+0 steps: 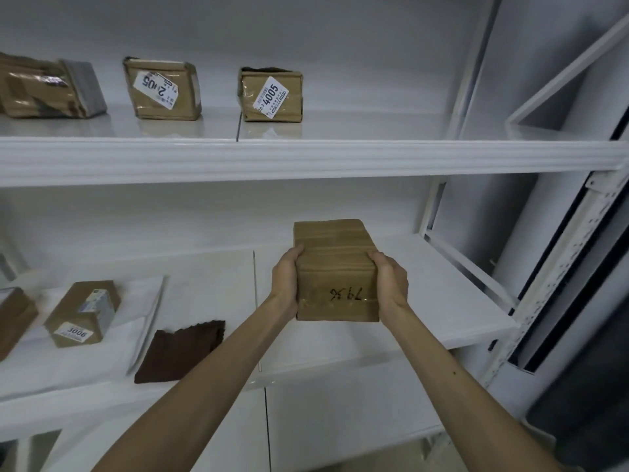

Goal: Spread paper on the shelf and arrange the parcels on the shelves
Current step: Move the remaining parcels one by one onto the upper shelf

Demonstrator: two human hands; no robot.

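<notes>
Head view: both bare forearms reach forward to the lower shelf (442, 294) of a white metal rack. Between the hands is the held parcel (335, 267), a brown cardboard block wrapped in clear tape, with handwritten digits on its near part that read upside down from here. The left hand (285, 284) clamps its left side, palm flat against the cardboard and fingertips hooked over the top edge. The right hand (391, 281) does the same on the right side, fingers curled onto the top. So both hands are closed firmly on this one parcel, squeezing it from opposite sides. It sits over the right half of the lower shelf, just right of the seam between the shelf panels; whether its underside touches the shelf cannot be told.

On the left half of that shelf lies a white paper sheet (102, 349), its right edge lifted. On it stands a labelled parcel (83, 313), with another edge parcel (13, 318) cut off at the frame's left. A dark brown cloth (180, 350) lies just right of the paper, near the shelf's front.

On the upper shelf (340, 155) three parcels stand well apart in a row: the 4005 parcel (272, 95) nearest the middle, a tilted-label parcel (161, 88) left of it, and a grey-ended parcel (44, 85) at far left.
</notes>
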